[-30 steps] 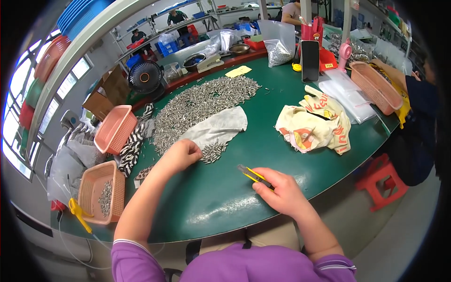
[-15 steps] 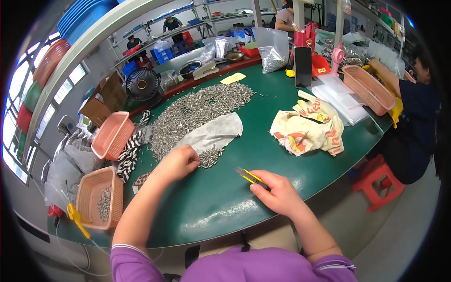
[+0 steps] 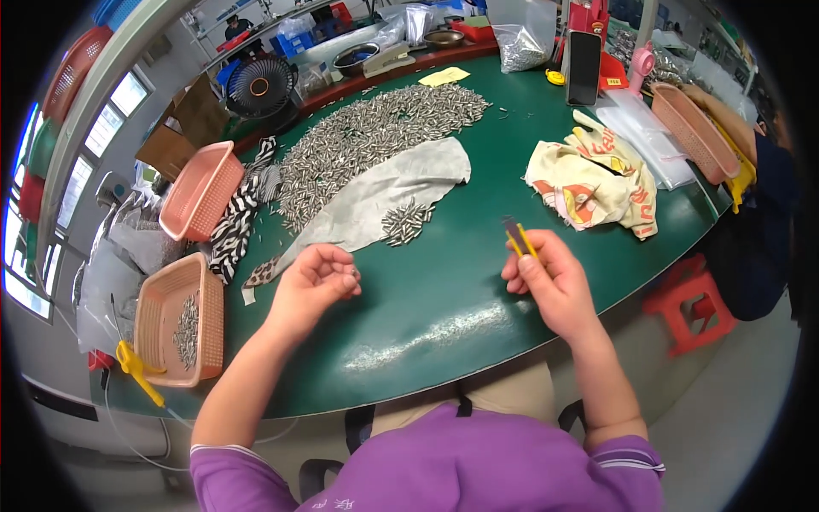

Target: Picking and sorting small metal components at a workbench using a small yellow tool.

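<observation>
My left hand (image 3: 314,290) is above the green table, fingers curled. Between its thumb and fingertips shows a tiny grey metal piece, mostly hidden. My right hand (image 3: 554,282) grips a yellow and black utility knife (image 3: 522,239), its blade end pointing up and away from me. A small heap of metal pins (image 3: 407,222) lies beyond my left hand, at the edge of a grey cloth (image 3: 358,200). Behind the cloth spreads a large pile of similar metal pins (image 3: 375,128).
Pink baskets (image 3: 213,316) stand at the left, near a yellow air gun (image 3: 136,371). A zebra-striped cloth (image 3: 235,230) and a black fan (image 3: 260,90) are also left. A cream printed cloth (image 3: 593,183), a phone (image 3: 583,68) and plastic bags (image 3: 653,141) lie right, near another person's arm.
My left hand has drawn back from the small heap and turned its fingers inward. My right hand has tilted the knife more upright. The whole view has shifted.
</observation>
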A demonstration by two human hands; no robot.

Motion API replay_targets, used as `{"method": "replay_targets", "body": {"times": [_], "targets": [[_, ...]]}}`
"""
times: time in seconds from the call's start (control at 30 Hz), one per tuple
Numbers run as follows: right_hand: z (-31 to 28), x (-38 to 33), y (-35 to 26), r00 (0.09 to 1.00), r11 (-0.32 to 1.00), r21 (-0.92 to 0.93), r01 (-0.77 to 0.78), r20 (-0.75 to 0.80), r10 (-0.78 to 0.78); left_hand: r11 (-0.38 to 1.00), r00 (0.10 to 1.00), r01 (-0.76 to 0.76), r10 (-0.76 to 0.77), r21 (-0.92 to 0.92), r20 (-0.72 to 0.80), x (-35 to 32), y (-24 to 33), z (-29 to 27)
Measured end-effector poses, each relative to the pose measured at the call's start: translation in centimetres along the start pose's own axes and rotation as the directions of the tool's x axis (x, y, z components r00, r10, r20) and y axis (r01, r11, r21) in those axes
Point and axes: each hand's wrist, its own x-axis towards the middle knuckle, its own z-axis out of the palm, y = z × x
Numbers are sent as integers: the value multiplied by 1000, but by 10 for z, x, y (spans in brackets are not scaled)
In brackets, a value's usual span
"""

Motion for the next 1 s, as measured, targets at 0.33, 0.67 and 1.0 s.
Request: {"method": "replay_targets", "body": {"times": [0.33, 0.67, 1.0], "targets": [[57, 64, -47, 887, 835, -309, 455, 243, -394, 968, 989, -9, 45, -251, 138, -1, -26, -16], [112, 84, -13, 871, 789, -389, 476, 336, -360, 947, 994, -60, 85, -316, 68, -5, -33, -27], [113, 79, -7, 789, 729, -393, 561, 520, -327, 952, 997, -4, 27, -306, 73, -6, -34, -29]]}}
